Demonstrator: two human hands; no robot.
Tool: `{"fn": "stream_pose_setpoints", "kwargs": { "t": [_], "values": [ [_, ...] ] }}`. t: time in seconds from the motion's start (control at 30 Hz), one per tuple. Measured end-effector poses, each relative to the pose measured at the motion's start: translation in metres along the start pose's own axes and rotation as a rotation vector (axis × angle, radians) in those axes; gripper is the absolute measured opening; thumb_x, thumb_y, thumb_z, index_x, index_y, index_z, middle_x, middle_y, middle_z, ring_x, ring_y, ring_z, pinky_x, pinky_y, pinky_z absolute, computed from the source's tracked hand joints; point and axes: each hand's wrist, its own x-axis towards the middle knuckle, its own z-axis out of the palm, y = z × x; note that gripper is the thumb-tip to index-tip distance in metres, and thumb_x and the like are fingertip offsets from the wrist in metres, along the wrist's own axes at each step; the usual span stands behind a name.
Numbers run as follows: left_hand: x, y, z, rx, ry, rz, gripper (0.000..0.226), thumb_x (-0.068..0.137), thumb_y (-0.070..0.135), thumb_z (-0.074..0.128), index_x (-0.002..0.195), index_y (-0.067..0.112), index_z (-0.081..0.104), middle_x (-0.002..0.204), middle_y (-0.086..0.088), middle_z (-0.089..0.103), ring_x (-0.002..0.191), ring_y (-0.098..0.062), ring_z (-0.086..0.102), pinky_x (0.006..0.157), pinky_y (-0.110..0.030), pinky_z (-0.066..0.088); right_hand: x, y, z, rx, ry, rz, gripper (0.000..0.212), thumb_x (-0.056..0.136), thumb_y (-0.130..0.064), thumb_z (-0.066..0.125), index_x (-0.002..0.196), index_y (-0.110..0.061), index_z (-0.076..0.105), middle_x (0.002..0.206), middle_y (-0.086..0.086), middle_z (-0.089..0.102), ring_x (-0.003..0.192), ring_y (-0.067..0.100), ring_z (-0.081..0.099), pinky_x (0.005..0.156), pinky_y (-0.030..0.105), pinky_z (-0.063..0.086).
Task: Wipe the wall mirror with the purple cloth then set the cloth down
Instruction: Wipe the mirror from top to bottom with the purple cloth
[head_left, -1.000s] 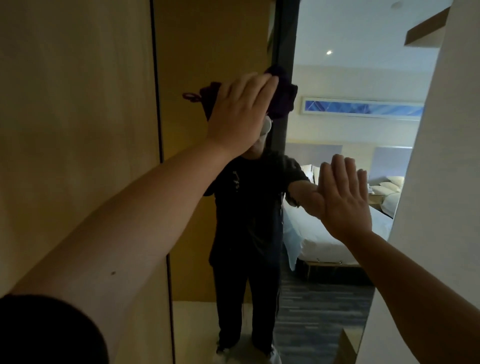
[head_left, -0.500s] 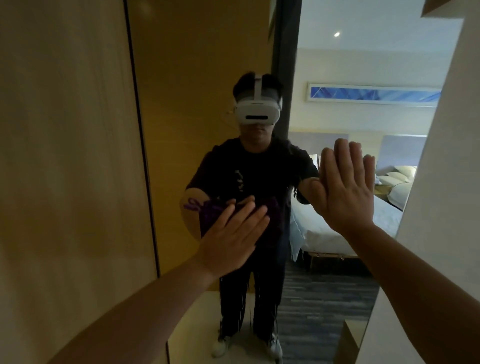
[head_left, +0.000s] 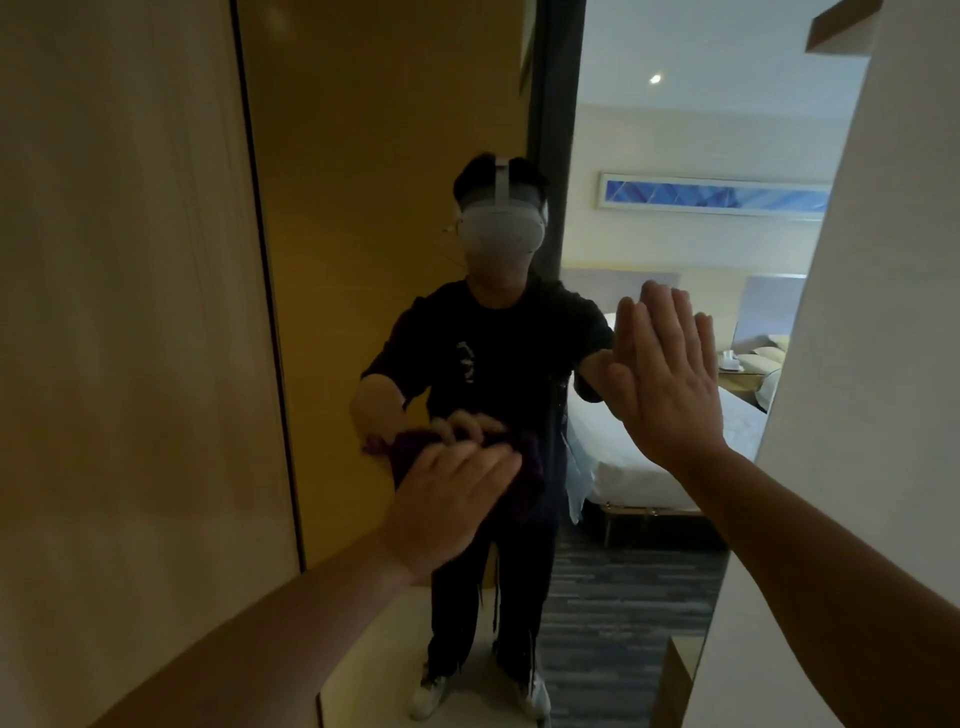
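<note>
**Cloth pressed to the glass at waist height**

We see the left hand (head_left: 447, 506) laid flat against the wall mirror (head_left: 405, 156), its fingers (head_left: 488, 460) stretched out side by side and pressing the purple cloth (head_left: 522, 475) onto the glass. The cloth is bunched under the palm, and its dark folds show above and to the right of the fingers, with a small corner poking out at the left. It sits at about the waist of the person's reflection (head_left: 498, 374), roughly midway up the mirror. The hand does not wrap around the cloth; it holds it by flat pressure only.

The right hand (head_left: 667, 379) is raised higher and to the right, palm toward the glass, fingers straight and close together, holding nothing. We cannot tell whether it touches the mirror or stops just short of it.

A thin dark frame edge (head_left: 270, 332) marks the mirror's left side, with a wood wall panel (head_left: 119, 312) beside it. A pale wall (head_left: 883, 364) covers the mirror's right side. In the glass we see the reflection wearing a white headset (head_left: 501, 228) and dark clothes, and behind it a white bed (head_left: 639, 457), pillows (head_left: 761, 358), a long blue picture (head_left: 714, 195) on the far wall, a ceiling light (head_left: 655, 79) and striped grey carpet (head_left: 623, 597).
</note>
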Motion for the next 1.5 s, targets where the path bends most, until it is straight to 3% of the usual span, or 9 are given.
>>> {"fn": "stream_pose_setpoints", "kwargs": {
  "t": [0.13, 0.23, 0.37, 0.57, 0.8, 0.97, 1.3, 1.4, 1.5],
  "values": [
    [0.123, -0.039, -0.043, 0.063, 0.203, -0.066, 0.046, 0.092, 0.009, 0.055, 0.138, 0.010, 0.050, 0.130, -0.009, 0.060, 0.114, -0.029, 0.052, 0.093, -0.043, 0.039, 0.000, 0.024, -0.012, -0.022, -0.009, 0.058, 0.063, 0.105, -0.046, 0.019, 0.155, -0.008, 0.019, 0.164, 0.012, 0.006, 0.152, 0.031, -0.001, 0.122, 0.053, 0.000],
    [0.210, -0.062, -0.069, 0.115, 0.280, -0.074, 0.048, 0.089, 0.012, 0.058, 0.136, 0.007, 0.053, 0.131, -0.011, 0.059, 0.117, -0.030, 0.047, 0.097, -0.042, 0.037, -0.001, 0.041, -0.012, -0.095, -0.057, 0.013, 0.062, 0.104, -0.043, 0.030, 0.154, -0.007, 0.020, 0.163, 0.012, 0.005, 0.152, 0.029, -0.004, 0.122, 0.055, 0.001],
    [0.267, -0.073, -0.069, 0.227, 0.177, -0.080, 0.048, 0.091, 0.018, 0.054, 0.139, 0.011, 0.051, 0.136, -0.007, 0.057, 0.122, -0.029, 0.052, 0.101, -0.041, 0.039, -0.002, 0.047, -0.003, -0.129, -0.010, -0.023, 0.064, 0.102, -0.038, 0.039, 0.155, -0.009, 0.017, 0.162, 0.009, 0.002, 0.152, 0.028, -0.003, 0.122, 0.051, -0.003],
    [0.217, -0.048, -0.032, 0.226, 0.072, 0.042, 0.057, 0.099, 0.035, 0.046, 0.150, 0.010, 0.038, 0.154, -0.009, 0.040, 0.141, -0.029, 0.038, 0.109, -0.045, 0.028, -0.004, 0.049, 0.007, -0.131, 0.107, -0.045, 0.061, 0.102, -0.039, 0.030, 0.153, -0.006, 0.026, 0.162, 0.013, 0.014, 0.151, 0.031, 0.008, 0.121, 0.056, 0.008],
    [0.060, 0.029, 0.030, 0.143, -0.040, 0.160, 0.054, 0.099, 0.023, 0.044, 0.151, 0.015, 0.039, 0.156, -0.005, 0.039, 0.142, -0.026, 0.038, 0.109, -0.044, 0.031, -0.004, 0.055, 0.012, -0.134, 0.166, -0.089, 0.059, 0.105, -0.040, 0.026, 0.153, -0.007, 0.026, 0.161, 0.013, 0.016, 0.151, 0.031, 0.009, 0.120, 0.056, 0.010],
    [-0.008, 0.053, 0.050, 0.121, -0.139, 0.199, 0.050, 0.102, 0.027, 0.044, 0.150, 0.020, 0.040, 0.156, 0.001, 0.039, 0.141, -0.021, 0.038, 0.109, -0.039, 0.033, -0.004, 0.050, 0.009, -0.118, 0.131, -0.065, 0.059, 0.105, -0.042, 0.019, 0.154, -0.008, 0.022, 0.162, 0.010, 0.012, 0.151, 0.027, 0.004, 0.121, 0.054, 0.007],
    [0.025, 0.054, 0.022, 0.004, -0.137, 0.136, 0.038, 0.104, 0.014, 0.039, 0.139, 0.017, 0.053, 0.138, 0.001, 0.056, 0.118, -0.021, 0.056, 0.094, -0.037, 0.043, -0.005, 0.049, -0.019, -0.033, -0.051, -0.011, 0.055, 0.107, -0.036, 0.028, 0.155, -0.010, 0.021, 0.164, 0.009, 0.008, 0.153, 0.024, -0.003, 0.123, 0.046, -0.003],
    [0.081, 0.041, 0.006, 0.017, -0.017, 0.038, 0.044, 0.093, 0.007, 0.051, 0.137, 0.015, 0.056, 0.133, -0.002, 0.060, 0.115, -0.024, 0.056, 0.092, -0.037, 0.039, -0.009, 0.061, -0.030, -0.026, -0.071, 0.028, 0.056, 0.107, -0.037, 0.025, 0.156, -0.011, 0.020, 0.164, 0.009, 0.008, 0.153, 0.024, -0.002, 0.123, 0.049, 0.001],
    [0.170, 0.021, -0.016, 0.002, 0.146, -0.045, 0.044, 0.092, 0.007, 0.049, 0.136, 0.009, 0.054, 0.131, -0.009, 0.061, 0.117, -0.029, 0.050, 0.094, -0.042, 0.038, -0.011, 0.084, -0.039, -0.063, -0.112, 0.081, 0.059, 0.106, -0.042, 0.017, 0.157, -0.012, 0.018, 0.165, 0.008, 0.003, 0.152, 0.024, -0.007, 0.123, 0.051, -0.001]
  ]
}}
